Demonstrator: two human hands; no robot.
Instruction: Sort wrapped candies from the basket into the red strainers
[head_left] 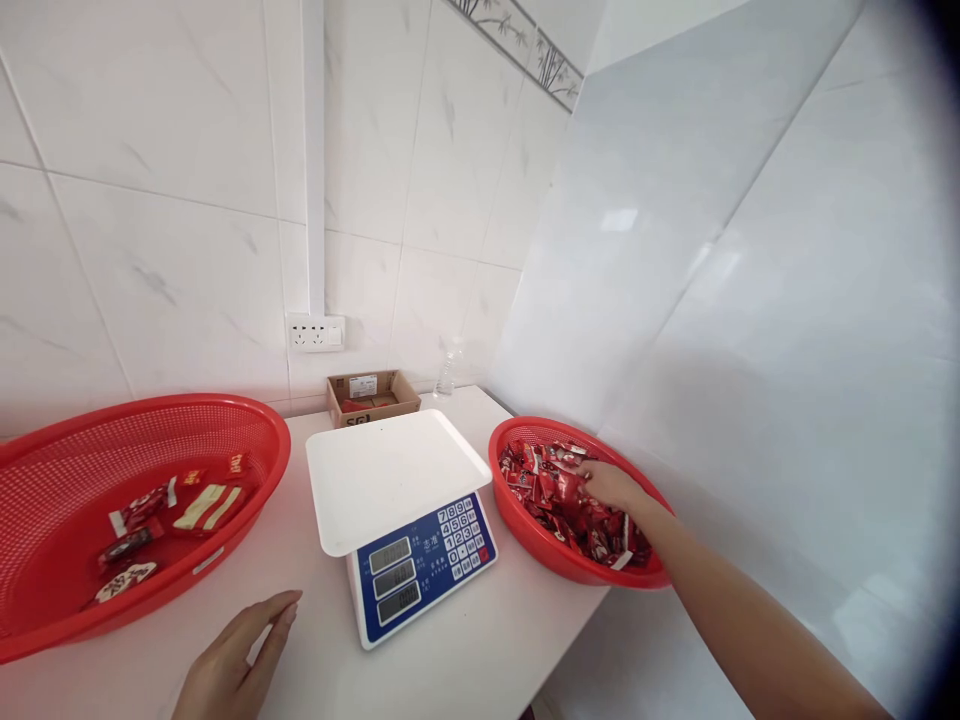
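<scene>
In the head view, my right hand (pixel 609 487) reaches into the red basket (pixel 517 535) on the right. Its fingers are bent around a shiny red snack packet (pixel 568 490), among many small wrapped packets (pixel 536 485); the undersides of the fingers are hidden. My left hand (pixel 238 655) is low over the white table, just left of the scale, holding nothing. Its thumb and fingers curve loosely toward each other with a gap between. Between my hands stands a digital scale (pixel 424 572) with a bare white pan (pixel 394 480) and a blue keypad panel.
At left, a larger red basket (pixel 274 440) contains several wrapped packets (pixel 146 505). Behind the scale are a small cardboard box (pixel 401 400) and a clear plastic bottle (pixel 448 370). Tiled walls with a socket (pixel 316 333) enclose the white table (pixel 322 670). Its front edge runs below the right basket.
</scene>
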